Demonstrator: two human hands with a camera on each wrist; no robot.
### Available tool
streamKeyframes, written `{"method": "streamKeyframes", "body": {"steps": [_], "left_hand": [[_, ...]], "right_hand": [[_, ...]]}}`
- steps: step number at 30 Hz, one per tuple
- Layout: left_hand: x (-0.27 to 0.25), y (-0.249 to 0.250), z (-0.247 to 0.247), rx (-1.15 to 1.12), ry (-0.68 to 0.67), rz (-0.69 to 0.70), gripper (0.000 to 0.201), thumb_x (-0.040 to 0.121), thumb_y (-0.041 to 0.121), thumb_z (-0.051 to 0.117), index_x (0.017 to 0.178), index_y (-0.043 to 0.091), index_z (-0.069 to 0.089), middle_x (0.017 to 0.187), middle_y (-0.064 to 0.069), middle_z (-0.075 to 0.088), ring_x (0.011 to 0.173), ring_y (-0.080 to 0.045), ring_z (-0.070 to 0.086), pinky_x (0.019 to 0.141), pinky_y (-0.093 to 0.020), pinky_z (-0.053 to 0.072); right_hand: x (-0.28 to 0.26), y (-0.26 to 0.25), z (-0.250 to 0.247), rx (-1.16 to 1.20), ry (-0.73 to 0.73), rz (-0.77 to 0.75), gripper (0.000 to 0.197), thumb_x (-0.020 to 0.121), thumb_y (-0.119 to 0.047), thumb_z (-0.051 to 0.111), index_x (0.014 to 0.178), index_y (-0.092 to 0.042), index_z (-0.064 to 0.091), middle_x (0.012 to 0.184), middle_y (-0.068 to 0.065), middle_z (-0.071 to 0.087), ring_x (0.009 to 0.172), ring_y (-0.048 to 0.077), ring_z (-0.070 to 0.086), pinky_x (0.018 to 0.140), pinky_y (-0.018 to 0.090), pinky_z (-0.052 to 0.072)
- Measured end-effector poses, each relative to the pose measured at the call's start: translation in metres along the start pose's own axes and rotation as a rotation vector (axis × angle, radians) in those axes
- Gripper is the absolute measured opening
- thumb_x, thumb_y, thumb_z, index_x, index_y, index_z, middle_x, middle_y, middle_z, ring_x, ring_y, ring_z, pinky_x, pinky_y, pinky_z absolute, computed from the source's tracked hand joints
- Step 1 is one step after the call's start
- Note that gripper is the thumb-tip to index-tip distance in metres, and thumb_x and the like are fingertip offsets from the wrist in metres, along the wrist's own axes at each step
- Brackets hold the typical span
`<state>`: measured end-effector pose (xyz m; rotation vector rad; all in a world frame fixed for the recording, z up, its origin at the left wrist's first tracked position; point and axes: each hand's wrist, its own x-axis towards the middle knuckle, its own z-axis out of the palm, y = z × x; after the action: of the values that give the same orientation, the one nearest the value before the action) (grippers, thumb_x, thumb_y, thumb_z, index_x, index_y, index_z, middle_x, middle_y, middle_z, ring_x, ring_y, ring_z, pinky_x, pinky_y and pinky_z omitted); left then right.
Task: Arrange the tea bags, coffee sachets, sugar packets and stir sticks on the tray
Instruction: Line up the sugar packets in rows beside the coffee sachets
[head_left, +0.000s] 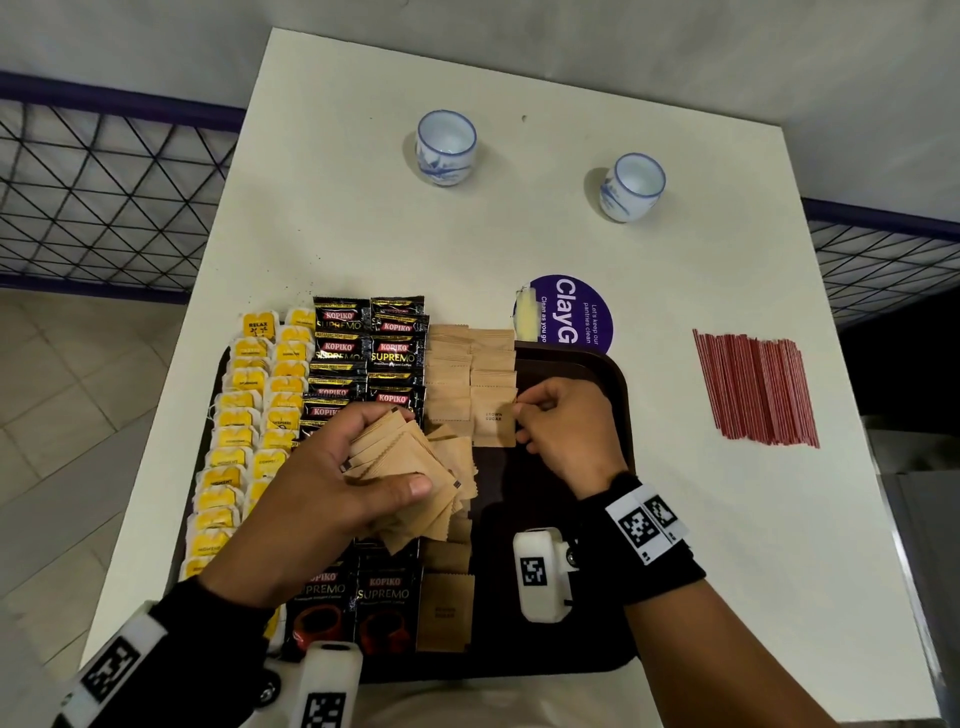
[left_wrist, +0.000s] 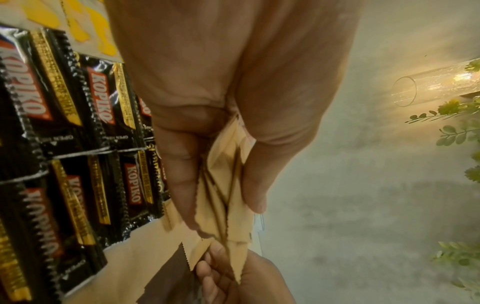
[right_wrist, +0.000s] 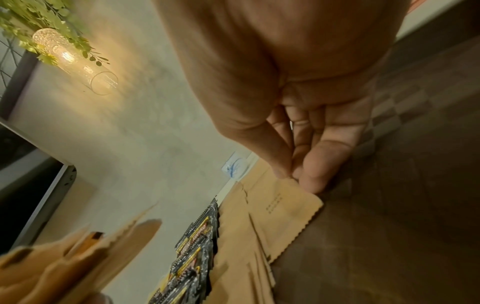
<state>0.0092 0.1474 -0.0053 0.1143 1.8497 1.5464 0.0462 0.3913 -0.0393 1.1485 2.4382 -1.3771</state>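
Sugar packets (head_left: 410, 467) sit bunched in the left hand (head_left: 332, 478) grip at the frame's middle, while the right hand (head_left: 566, 431) pinches one brown packet (head_left: 493, 421) lying on the dark tray (head_left: 613, 384).

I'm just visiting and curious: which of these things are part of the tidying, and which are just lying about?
Part of the job: tray, tea bags, coffee sachets, sugar packets, stir sticks.
Lying about: two cups, purple sticker.

Yellow tea bags (head_left: 236, 441), black coffee sachets (head_left: 363, 358), brown sugar packets (head_left: 470, 374) row the tray (head_left: 597, 364).
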Motion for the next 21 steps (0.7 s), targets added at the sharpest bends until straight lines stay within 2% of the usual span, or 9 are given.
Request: {"method": "streamKeyframes", "body": {"steps": [3, 6, 8, 10, 12, 14, 15, 17, 21], "left_hand": [[0.001, -0.001, 0.0, -0.017, -0.004, 0.006, 0.056, 0.062, 0.031, 0.085, 0.113, 0.045, 0.067, 0.11, 0.008, 0.073, 0.097, -0.013, 0.072, 0.08, -0.038, 0.063], [0.001, 0.0, 0.002, -0.034, -0.012, 0.024, 0.055, 0.062, 0.03, 0.085, 0.112, 0.045, 0.067, 0.11, 0.008, 0.073, 0.099, -0.014, 0.071, 0.078, -0.037, 0.063], [0.001, 0.001, 0.003, -0.048, -0.022, 0.034, 0.056, 0.063, 0.03, 0.086, 0.113, 0.044, 0.067, 0.112, 0.008, 0.072, 0.101, -0.015, 0.071, 0.08, -0.041, 0.063], [0.001, 0.003, 0.005, -0.072, -0.031, 0.038, 0.059, 0.061, 0.033, 0.088, 0.115, 0.043, 0.067, 0.113, 0.005, 0.072, 0.102, -0.019, 0.071, 0.082, -0.046, 0.063], [0.002, 0.003, 0.007, -0.088, -0.034, 0.045, 0.057, 0.063, 0.03, 0.087, 0.115, 0.041, 0.067, 0.113, 0.002, 0.073, 0.103, -0.021, 0.072, 0.083, -0.048, 0.063], [0.004, 0.003, 0.01, -0.094, -0.036, 0.049, 0.055, 0.066, 0.025, 0.085, 0.116, 0.04, 0.067, 0.113, 0.003, 0.073, 0.104, -0.02, 0.071, 0.082, -0.044, 0.063], [0.005, 0.002, 0.011, -0.097, -0.04, 0.049, 0.056, 0.066, 0.023, 0.088, 0.116, 0.039, 0.068, 0.113, 0.002, 0.073, 0.104, -0.02, 0.071, 0.08, -0.041, 0.063], [0.007, 0.001, 0.014, -0.099, -0.05, 0.048, 0.059, 0.067, 0.019, 0.091, 0.117, 0.037, 0.067, 0.112, 0.001, 0.073, 0.104, -0.02, 0.071, 0.077, -0.035, 0.062], [0.008, 0.0, 0.018, -0.129, -0.055, 0.034, 0.056, 0.066, 0.02, 0.082, 0.117, 0.035, 0.067, 0.11, 0.003, 0.073, 0.101, -0.016, 0.071, 0.073, -0.03, 0.06]], "right_hand": [[-0.002, -0.001, -0.002, 0.024, 0.006, 0.021, 0.014, 0.088, -0.015, 0.07, 0.078, -0.024, 0.068, 0.065, -0.001, 0.072, 0.063, 0.015, 0.072, 0.071, 0.042, 0.063], [-0.006, -0.004, -0.007, -0.001, 0.035, -0.023, 0.008, 0.087, -0.022, 0.071, 0.08, -0.026, 0.069, 0.073, -0.004, 0.073, 0.07, 0.013, 0.071, 0.074, 0.038, 0.061], [-0.015, -0.009, -0.014, 0.031, 0.015, -0.053, 0.008, 0.09, -0.023, 0.069, 0.082, -0.024, 0.071, 0.075, -0.003, 0.073, 0.068, 0.011, 0.071, 0.067, 0.031, 0.058], [-0.028, -0.016, -0.021, 0.191, -0.091, -0.036, 0.011, 0.093, -0.02, 0.068, 0.083, -0.016, 0.071, 0.075, 0.005, 0.073, 0.062, 0.013, 0.069, 0.054, 0.027, 0.052], [-0.042, -0.022, -0.027, 0.349, -0.258, 0.019, 0.01, 0.092, -0.016, 0.069, 0.084, -0.01, 0.07, 0.076, 0.011, 0.072, 0.061, 0.018, 0.068, 0.049, 0.026, 0.049], [-0.052, -0.023, -0.029, 0.408, -0.387, 0.037, 0.006, 0.088, -0.012, 0.074, 0.089, -0.009, 0.069, 0.08, 0.009, 0.073, 0.064, 0.022, 0.07, 0.048, 0.025, 0.051], [-0.055, -0.022, -0.028, 0.418, -0.414, 0.029, 0.011, 0.085, -0.008, 0.076, 0.092, -0.007, 0.068, 0.084, 0.01, 0.073, 0.065, 0.023, 0.071, 0.049, 0.026, 0.052], [-0.058, -0.019, -0.025, 0.434, -0.417, 0.018, 0.018, 0.082, 0.0, 0.076, 0.096, -0.003, 0.065, 0.089, 0.014, 0.07, 0.065, 0.024, 0.071, 0.049, 0.026, 0.054], [-0.061, -0.015, -0.021, 0.484, -0.359, 0.03, 0.023, 0.081, 0.01, 0.073, 0.099, 0.005, 0.06, 0.08, 0.014, 0.065, 0.059, 0.02, 0.069, 0.051, 0.025, 0.055]]}}
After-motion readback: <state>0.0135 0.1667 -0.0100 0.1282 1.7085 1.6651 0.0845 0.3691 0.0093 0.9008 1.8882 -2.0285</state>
